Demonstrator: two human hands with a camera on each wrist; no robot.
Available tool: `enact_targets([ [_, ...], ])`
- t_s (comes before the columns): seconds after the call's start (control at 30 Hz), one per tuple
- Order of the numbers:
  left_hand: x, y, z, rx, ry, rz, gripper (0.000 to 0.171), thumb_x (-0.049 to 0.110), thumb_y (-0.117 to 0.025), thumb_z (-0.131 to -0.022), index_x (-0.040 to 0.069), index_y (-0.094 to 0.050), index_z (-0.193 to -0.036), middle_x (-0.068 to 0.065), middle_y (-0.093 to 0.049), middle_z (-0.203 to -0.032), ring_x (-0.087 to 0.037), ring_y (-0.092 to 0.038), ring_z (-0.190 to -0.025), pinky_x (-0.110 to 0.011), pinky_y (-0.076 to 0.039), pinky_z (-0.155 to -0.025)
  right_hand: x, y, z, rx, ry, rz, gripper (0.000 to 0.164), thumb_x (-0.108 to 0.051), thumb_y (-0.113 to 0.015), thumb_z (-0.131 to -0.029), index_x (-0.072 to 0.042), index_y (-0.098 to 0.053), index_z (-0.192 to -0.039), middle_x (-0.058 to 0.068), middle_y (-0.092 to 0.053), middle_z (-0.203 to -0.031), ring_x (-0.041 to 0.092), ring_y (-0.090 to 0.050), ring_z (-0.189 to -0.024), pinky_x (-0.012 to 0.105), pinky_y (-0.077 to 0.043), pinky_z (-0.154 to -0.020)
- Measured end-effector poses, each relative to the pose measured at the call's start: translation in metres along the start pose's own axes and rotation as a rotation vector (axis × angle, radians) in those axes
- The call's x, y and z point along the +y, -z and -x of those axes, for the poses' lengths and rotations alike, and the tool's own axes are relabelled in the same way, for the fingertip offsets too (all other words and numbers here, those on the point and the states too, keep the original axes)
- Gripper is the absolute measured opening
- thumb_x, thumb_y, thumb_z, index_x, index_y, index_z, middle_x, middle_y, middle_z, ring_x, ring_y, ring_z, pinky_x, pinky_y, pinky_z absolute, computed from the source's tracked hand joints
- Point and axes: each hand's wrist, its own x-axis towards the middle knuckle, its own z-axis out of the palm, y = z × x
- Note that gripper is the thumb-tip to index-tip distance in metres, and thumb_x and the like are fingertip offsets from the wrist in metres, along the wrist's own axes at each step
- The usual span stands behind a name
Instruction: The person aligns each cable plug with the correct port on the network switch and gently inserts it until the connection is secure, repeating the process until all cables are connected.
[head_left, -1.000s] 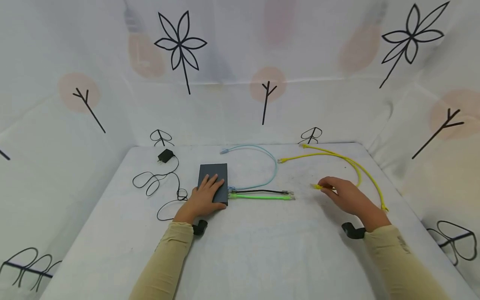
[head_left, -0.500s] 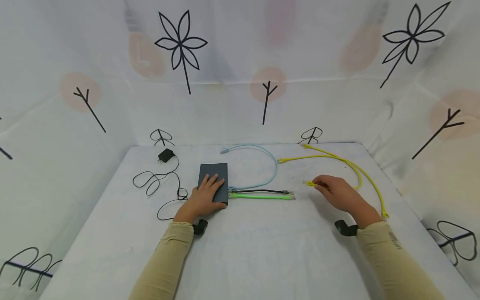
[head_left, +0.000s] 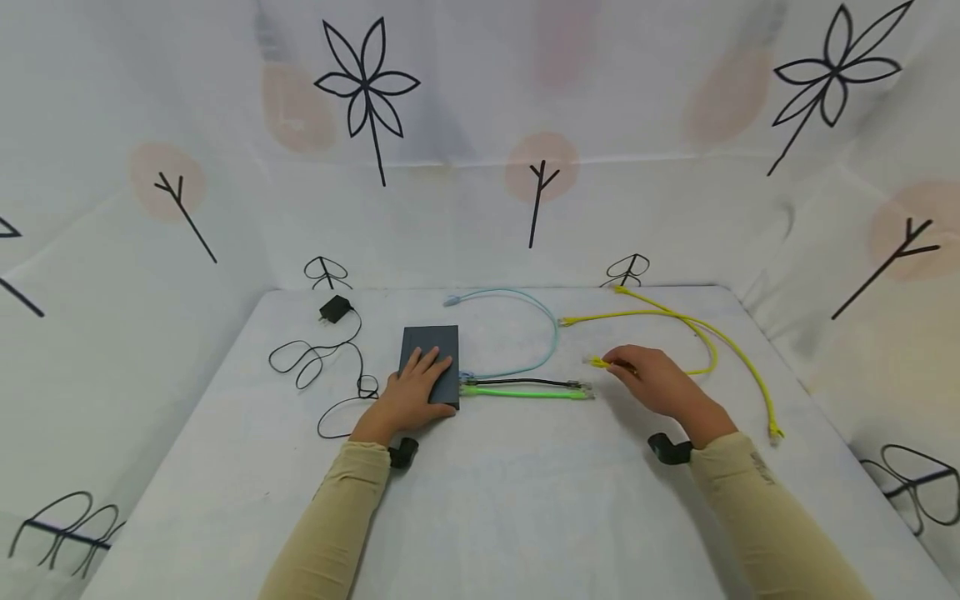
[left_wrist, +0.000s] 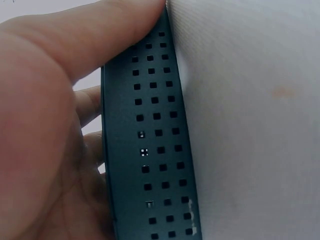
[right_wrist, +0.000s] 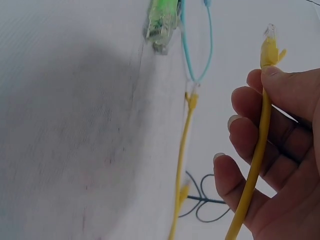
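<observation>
My left hand (head_left: 408,398) rests on a dark grey network switch (head_left: 431,337), fingers spread over its top and thumb at the near side. Rows of square vent holes show on the switch's side (left_wrist: 159,140) in the left wrist view. From its right side run a light blue network cable (head_left: 556,333), a black cable (head_left: 525,381) and a green cable (head_left: 525,392). Further right, my right hand (head_left: 660,385) pinches a yellow network cable (right_wrist: 257,150) just behind its clear plug (right_wrist: 270,32), which points left toward the switch in the head view.
A second yellow cable (head_left: 738,354) curves across the right of the white table (head_left: 510,500). On the left lie a black power adapter (head_left: 334,308) and its loosely looped cord (head_left: 311,354). White patterned cloth walls (head_left: 465,225) enclose the back and sides.
My right hand has moved left with the yellow cable's plug, closer to the free ends of the green and black cables. My left hand stays on the switch.
</observation>
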Motion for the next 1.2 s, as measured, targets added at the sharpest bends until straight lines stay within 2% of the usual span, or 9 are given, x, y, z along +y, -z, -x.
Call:
enact_targets([
  [0.5, 0.000, -0.001, -0.001, -0.004, 0.004, 0.000, 0.086, 0.053, -0.066, -0.087, 0.024, -0.023, -0.156, -0.004, -0.010, -0.165, -0.033, 0.000, -0.152, -0.069, -0.023, -0.109, -0.012, -0.010, -0.013, -0.056, -0.047, 0.007, 0.022, -0.014, -0.056, -0.099, -0.003, -0.065, -0.116, 0.011, -0.068, -0.108, 0.022, -0.061, -0.092, 0.043, -0.051, -0.081],
  [0.73, -0.001, -0.001, -0.002, -0.009, 0.008, -0.006, 0.086, 0.053, -0.065, -0.088, 0.025, -0.022, -0.156, -0.003, -0.008, -0.165, -0.032, 0.001, -0.152, -0.069, -0.022, -0.109, -0.015, -0.010, -0.018, -0.054, -0.003, -0.011, 0.020, -0.016, -0.059, -0.097, -0.008, -0.067, -0.114, 0.005, -0.068, -0.101, 0.018, -0.058, -0.086, 0.037, -0.050, -0.076],
  [0.93, 0.000, -0.001, -0.002, -0.011, 0.010, -0.008, 0.086, 0.053, -0.065, -0.087, 0.025, -0.022, -0.156, -0.003, -0.008, -0.165, -0.033, 0.001, -0.152, -0.068, -0.022, -0.109, -0.023, -0.010, -0.023, -0.068, 0.013, 0.006, 0.024, -0.022, -0.063, -0.094, -0.008, -0.068, -0.113, 0.002, -0.065, -0.094, 0.016, -0.058, -0.085, 0.035, -0.048, -0.074],
  [1.07, 0.000, -0.001, -0.002, -0.005, 0.011, -0.010, 0.086, 0.053, -0.066, -0.087, 0.025, -0.022, -0.156, -0.003, -0.009, -0.165, -0.033, 0.000, -0.152, -0.069, -0.023, -0.109, -0.026, -0.012, -0.028, -0.052, 0.044, 0.000, 0.025, -0.027, -0.062, -0.096, -0.010, -0.070, -0.112, 0.000, -0.063, -0.091, 0.014, -0.055, -0.081, 0.032, -0.046, -0.072],
  [1.2, -0.001, -0.001, -0.002, 0.002, 0.008, -0.005, 0.086, 0.053, -0.066, -0.087, 0.025, -0.022, -0.156, -0.004, -0.009, -0.165, -0.033, 0.000, -0.152, -0.069, -0.022, -0.109, -0.029, -0.014, -0.033, -0.044, 0.066, -0.007, 0.023, -0.025, -0.060, -0.097, -0.011, -0.071, -0.111, -0.001, -0.063, -0.090, 0.013, -0.053, -0.079, 0.031, -0.045, -0.071],
])
